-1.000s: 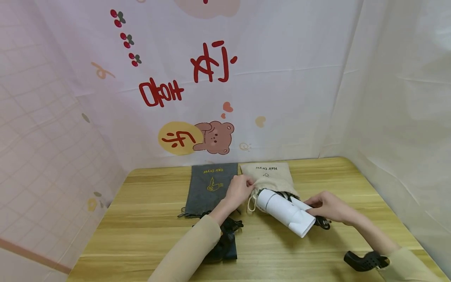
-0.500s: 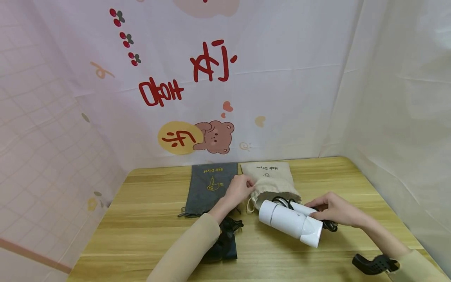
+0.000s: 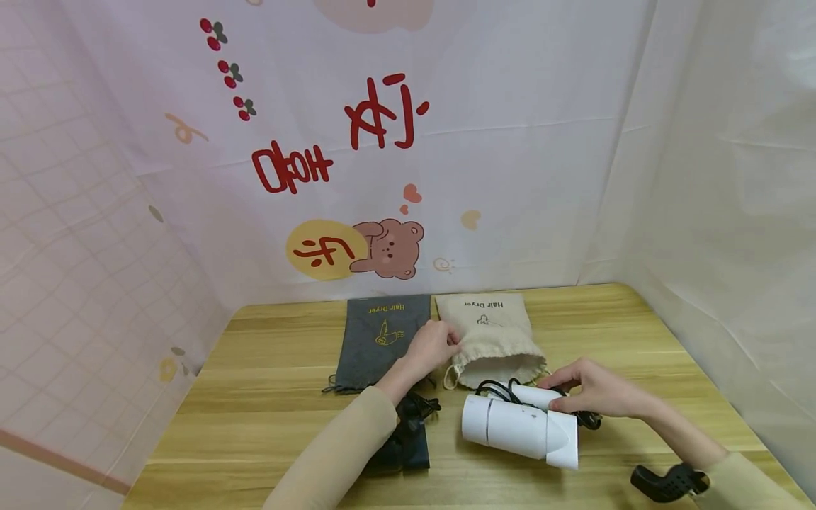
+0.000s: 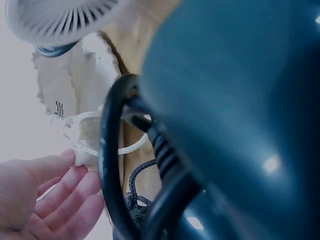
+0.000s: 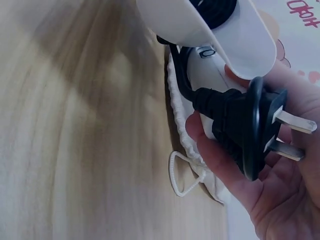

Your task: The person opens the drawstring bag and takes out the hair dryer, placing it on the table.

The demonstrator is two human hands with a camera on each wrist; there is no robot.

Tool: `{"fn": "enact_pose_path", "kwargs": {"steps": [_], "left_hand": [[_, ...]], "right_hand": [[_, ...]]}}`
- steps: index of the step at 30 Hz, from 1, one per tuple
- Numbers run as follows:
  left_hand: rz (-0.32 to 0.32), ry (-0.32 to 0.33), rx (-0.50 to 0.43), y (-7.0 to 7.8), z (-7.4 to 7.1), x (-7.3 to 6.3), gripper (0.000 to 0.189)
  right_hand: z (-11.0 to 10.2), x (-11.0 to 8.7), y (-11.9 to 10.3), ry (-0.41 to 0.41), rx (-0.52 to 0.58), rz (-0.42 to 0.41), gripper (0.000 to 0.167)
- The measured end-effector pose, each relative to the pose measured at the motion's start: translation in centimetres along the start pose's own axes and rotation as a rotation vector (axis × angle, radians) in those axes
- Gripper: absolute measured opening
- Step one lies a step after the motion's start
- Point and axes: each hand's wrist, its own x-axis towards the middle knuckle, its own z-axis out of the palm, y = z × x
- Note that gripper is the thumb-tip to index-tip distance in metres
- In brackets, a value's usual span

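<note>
My right hand (image 3: 599, 389) grips the folded handle of a white hair dryer (image 3: 516, 428), whose barrel lies in front of a beige drawstring bag (image 3: 491, 340) printed "Hair Dryer". The bag's mouth gapes toward the dryer. At the bag's left edge, my left hand (image 3: 433, 347) pinches the cloth between thumb and fingers, as the left wrist view shows on the bag's fabric (image 4: 82, 132). In the right wrist view the dryer's black two-pin plug (image 5: 245, 125) and coiled cord sit by my right palm.
A grey drawstring bag (image 3: 363, 358) lies flat to the left of the beige one. Below my left forearm sits a dark teal hair dryer (image 3: 414, 446) with a black cord (image 3: 417, 406); it fills much of the left wrist view. A white printed curtain (image 3: 529, 177) stands behind the table.
The white hair dryer has come out of the beige bag's mouth, toward the front, in my right hand. The bag's opening now shows. My left hand has stayed at the bag's edge.
</note>
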Motion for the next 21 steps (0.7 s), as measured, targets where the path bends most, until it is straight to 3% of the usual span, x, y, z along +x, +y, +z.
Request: {"fn": "enact_pose_path", "kwargs": {"steps": [3,6,13,21], "left_hand": [[0.020,-0.006,0.011,-0.1,0.1,0.0,0.047],[0.044,-0.008,0.041,0.1,0.1,-0.2,0.058],[0.039,-0.037,0.113,0.1,0.4,-0.1,0.058],[0.033,-0.104,0.152,0.2,0.6,-0.4,0.059]], "right_hand": [[0.3,0.2,0.4,-0.020,0.031,-0.026,0.023],[0.6,0.4,0.7,-0.047,0.086,-0.029,0.024],[0.9,0.6,1.2,-0.089,0.145,-0.030,0.031],[1.1,1.1,1.1,-0.093,0.068,0.012,0.034]]}}
